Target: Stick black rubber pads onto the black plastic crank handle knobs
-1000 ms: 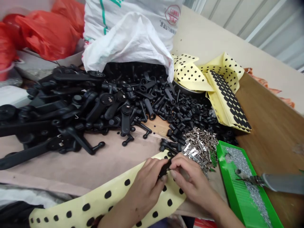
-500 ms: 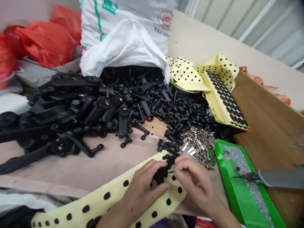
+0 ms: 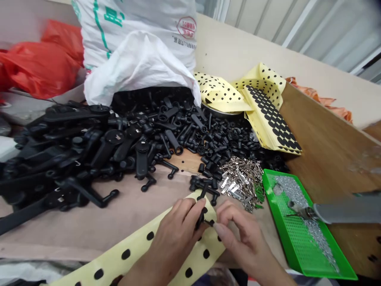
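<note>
My left hand (image 3: pixel 175 234) is closed around a small black plastic part (image 3: pixel 202 216), held upright over a yellow backing sheet (image 3: pixel 131 254) dotted with black stickers. My right hand (image 3: pixel 238 236) is beside it, thumb and forefinger pinched at the lower end of the same part. Just beyond my fingers lie a few loose black parts (image 3: pixel 204 184) and a heap of small shiny metal clips (image 3: pixel 241 182).
A big pile of black plastic handles (image 3: pixel 89 151) spills from a white sack (image 3: pixel 139 67). Yellow sticker sheets (image 3: pixel 264 115) lie at the back right. A green tray (image 3: pixel 297 234) of tiny screws holds a grey tool (image 3: pixel 342 212). Red bags (image 3: pixel 38 67) sit back left.
The view has shifted left. My left hand has turned the black part more upright, and my right fingers have moved from its top to its lower end.
</note>
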### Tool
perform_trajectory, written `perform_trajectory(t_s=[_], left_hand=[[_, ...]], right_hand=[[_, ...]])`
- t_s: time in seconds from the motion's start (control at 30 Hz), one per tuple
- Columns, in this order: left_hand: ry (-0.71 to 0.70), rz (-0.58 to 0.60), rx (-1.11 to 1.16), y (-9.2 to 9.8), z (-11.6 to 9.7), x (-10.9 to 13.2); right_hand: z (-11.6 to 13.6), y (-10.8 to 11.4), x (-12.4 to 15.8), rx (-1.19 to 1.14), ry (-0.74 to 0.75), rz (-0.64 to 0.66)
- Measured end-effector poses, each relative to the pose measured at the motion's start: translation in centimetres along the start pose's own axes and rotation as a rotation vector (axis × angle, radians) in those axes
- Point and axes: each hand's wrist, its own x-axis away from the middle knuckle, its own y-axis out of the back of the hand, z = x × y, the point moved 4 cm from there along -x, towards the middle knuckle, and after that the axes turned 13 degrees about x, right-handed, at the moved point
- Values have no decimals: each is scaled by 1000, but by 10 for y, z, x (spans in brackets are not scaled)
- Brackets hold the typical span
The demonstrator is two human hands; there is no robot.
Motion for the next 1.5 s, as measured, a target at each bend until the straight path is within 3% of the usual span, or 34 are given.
perform_trajectory(t_s=[0.13, 0.3, 0.43, 0.5, 0.57, 0.7, 0.83, 1.03, 1.17, 1.3, 1.5], left_hand=[[64, 59, 69, -1, 4, 0], [62, 12, 116, 5, -1, -11], [117, -21, 261, 14, -1, -16], [248, 27, 345, 14, 2, -17], [380, 95, 433, 12, 5, -17], [498, 186, 574, 8, 3, -22], [591, 249, 642, 4, 3, -26], [615, 254, 720, -2, 7, -26], [564, 247, 722, -3, 8, -25], [374, 167, 634, 6, 3, -28], [38, 21, 225, 17, -3, -26]], right_hand=[[-8, 9, 5, -141, -42, -148], [-27, 9, 6, -393, -188, -280], [-38, 27, 4, -117, -217, -429], [-34, 34, 3, -6, -182, -397], [-23, 33, 2, 36, -90, -271], [6, 16, 2, 136, 144, -71], [12, 7, 2, 231, 240, -102], [5, 6, 0, 237, 242, -171], [3, 7, 0, 165, 197, -181], [1, 8, 7, 62, 143, -180], [-5, 32, 14, -163, 22, -445]])
